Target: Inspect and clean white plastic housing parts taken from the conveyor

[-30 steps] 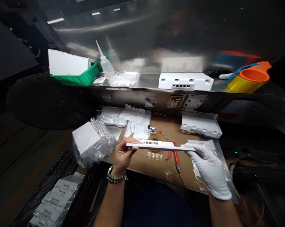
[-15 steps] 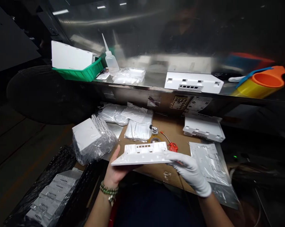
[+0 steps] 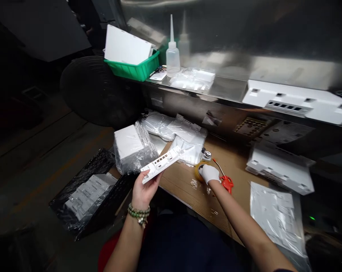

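Note:
My bare left hand (image 3: 145,190), with a bead bracelet at the wrist, grips a white plastic housing (image 3: 162,163) by its near end. The housing is tilted, with a row of rectangular port openings facing up. My right hand (image 3: 210,173), in a white glove, is on a roll of yellow tape (image 3: 198,170) lying on the cardboard. Its fingers are curled at the ring, with their tips partly hidden. Close beside that hand are a red air blow gun (image 3: 227,183) and a small round metal-and-black item (image 3: 206,154).
Bagged white parts (image 3: 137,145) are stacked at the left, above a black crate (image 3: 84,192) of more housings. At the right are stacked housings (image 3: 281,164) and a bagged panel (image 3: 273,211). The shelf carries a green bin (image 3: 131,70), a squeeze bottle (image 3: 173,60) and another housing (image 3: 296,100).
My right hand has left the housing and moved to the tape roll. My left hand now holds the housing alone, turned at a slant. The view has swung left.

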`<state>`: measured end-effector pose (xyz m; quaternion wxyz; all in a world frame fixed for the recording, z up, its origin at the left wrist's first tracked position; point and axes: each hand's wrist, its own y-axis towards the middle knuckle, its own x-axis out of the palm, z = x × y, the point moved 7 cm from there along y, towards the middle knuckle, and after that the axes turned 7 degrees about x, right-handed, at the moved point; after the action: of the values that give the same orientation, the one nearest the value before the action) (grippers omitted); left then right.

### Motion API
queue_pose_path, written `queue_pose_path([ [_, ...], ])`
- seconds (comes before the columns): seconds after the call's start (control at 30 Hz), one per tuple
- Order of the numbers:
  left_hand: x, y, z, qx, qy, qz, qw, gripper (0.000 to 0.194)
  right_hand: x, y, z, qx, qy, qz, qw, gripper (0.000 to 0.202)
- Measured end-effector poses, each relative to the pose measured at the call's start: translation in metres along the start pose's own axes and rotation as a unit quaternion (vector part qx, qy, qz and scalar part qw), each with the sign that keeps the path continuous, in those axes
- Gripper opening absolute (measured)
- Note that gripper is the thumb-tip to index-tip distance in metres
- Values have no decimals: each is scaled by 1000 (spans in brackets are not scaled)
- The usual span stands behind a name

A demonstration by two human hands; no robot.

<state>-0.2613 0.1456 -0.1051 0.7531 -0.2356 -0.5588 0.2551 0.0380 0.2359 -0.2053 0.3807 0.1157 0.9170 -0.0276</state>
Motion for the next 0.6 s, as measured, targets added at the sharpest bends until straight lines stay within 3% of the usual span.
queue_pose_path([
  [0.1,20,-7,-2,-2,-24,-17,1000,59,2,-7,1,18,3,-17,1000,32],
  [0.23,35,-12,0,1,-18,-23,1000,58,-35,-18,-23,19,41,26,999,28],
  [0.33,43,-12,0,6,-5,-27,1000,59,-70,-38,-78,-18,118,73,990,34],
  [0.43,53,-12,-7,3,9,-43,999,63,-96,-61,-148,-115,235,89,961,28],
  [0.5,61,-13,-13,-4,16,-62,998,67,-108,-72,-184,-173,225,119,951,23],
  [0.6,70,-15,-21,-3,27,-73,997,72,-117,-83,-210,-224,183,173,941,17],
])
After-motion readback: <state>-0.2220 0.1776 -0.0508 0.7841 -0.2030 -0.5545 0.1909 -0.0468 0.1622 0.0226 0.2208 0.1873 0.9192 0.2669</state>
